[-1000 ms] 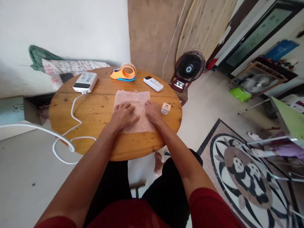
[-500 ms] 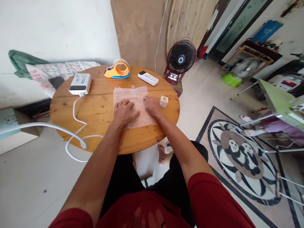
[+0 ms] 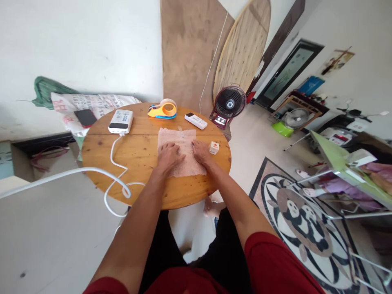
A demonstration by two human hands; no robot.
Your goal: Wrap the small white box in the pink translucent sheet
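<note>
A pinkish sheet of bubble wrap point(image 3: 179, 141) lies flat on the round wooden table point(image 3: 137, 153). My left hand point(image 3: 168, 157) rests palm down on its near left part, fingers spread. My right hand point(image 3: 201, 152) lies flat on its right side, fingers stretched out. A small white box with a red mark point(image 3: 214, 147) sits just right of my right hand, apart from it.
An orange tape dispenser point(image 3: 163, 110) and a white remote point(image 3: 196, 121) lie at the table's far edge. A white power bank point(image 3: 121, 121) with a white cable point(image 3: 118, 163) sits at the left. A floor fan point(image 3: 229, 104) stands behind the table, a panda rug point(image 3: 306, 220) to the right.
The head camera has tilted up and shifted, so the table appears smaller and farther. Both hands stay flat on the bubble wrap in about the same place.
</note>
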